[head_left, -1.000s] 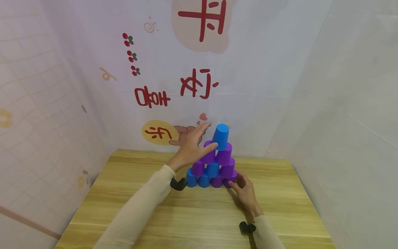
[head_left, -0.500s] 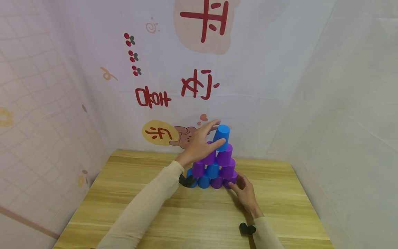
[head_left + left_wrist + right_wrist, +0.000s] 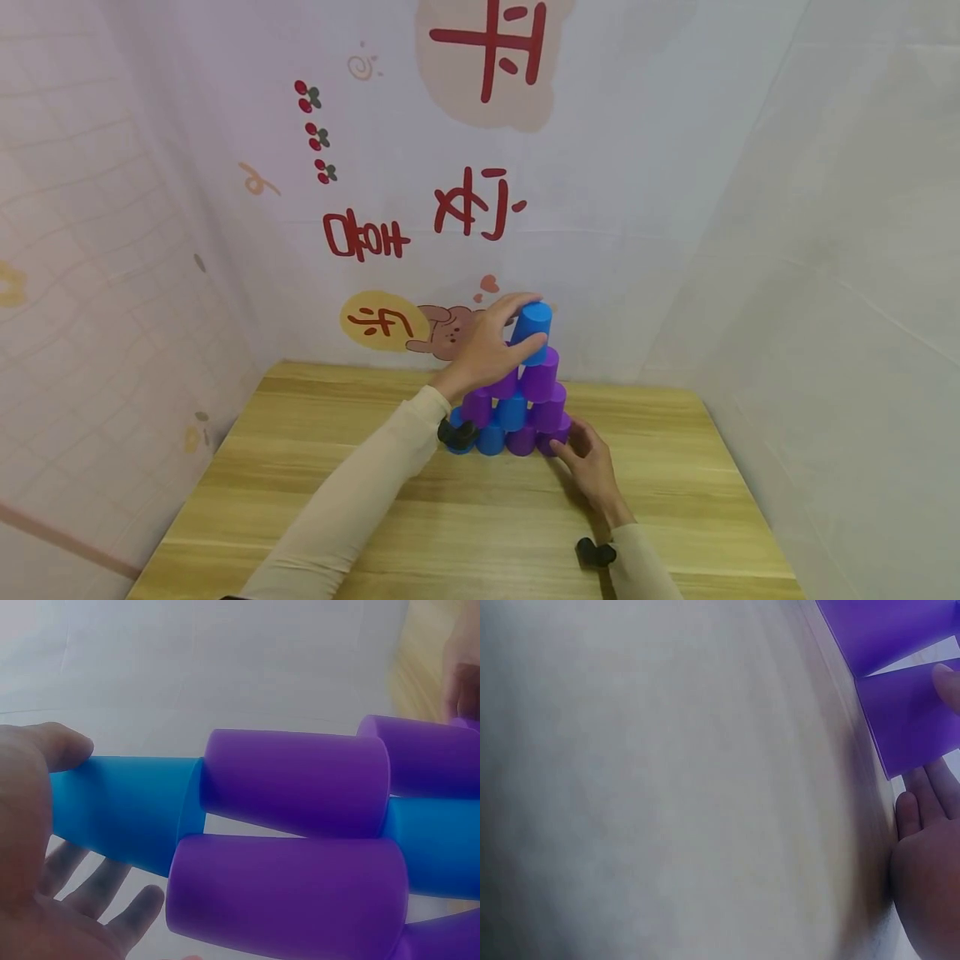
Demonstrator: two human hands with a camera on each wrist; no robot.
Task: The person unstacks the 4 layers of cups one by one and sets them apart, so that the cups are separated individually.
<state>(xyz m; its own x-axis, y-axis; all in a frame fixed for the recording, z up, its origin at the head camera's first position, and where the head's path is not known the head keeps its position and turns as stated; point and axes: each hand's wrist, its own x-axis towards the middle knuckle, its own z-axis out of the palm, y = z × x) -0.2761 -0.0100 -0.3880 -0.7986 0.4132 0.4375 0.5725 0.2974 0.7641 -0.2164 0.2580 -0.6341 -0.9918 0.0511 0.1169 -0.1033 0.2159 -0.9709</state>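
Upside-down cups stand stacked as a pyramid, blue and purple mixed. At its peak is a blue cup (image 3: 534, 321); my left hand (image 3: 487, 346) holds it, thumb in front and fingers round the far side. The left wrist view shows that blue cup (image 3: 127, 810) resting against two purple cups (image 3: 289, 896) of the tier below. Low on the right, my right hand (image 3: 592, 467) grips the end purple cup (image 3: 552, 440) of the bottom row. Its thumb lies on this purple cup (image 3: 907, 720) in the right wrist view, with fingers on the other side.
The pyramid stands on a wooden table (image 3: 480, 533), towards its back edge. A white printed cloth (image 3: 615, 167) hangs behind, and more cloth encloses both sides. Each wrist wears a black device, such as the right wrist camera (image 3: 595, 552).
My left hand has moved right and closed its thumb and fingers round the top blue cup. My right hand has stayed at the bottom purple cup.
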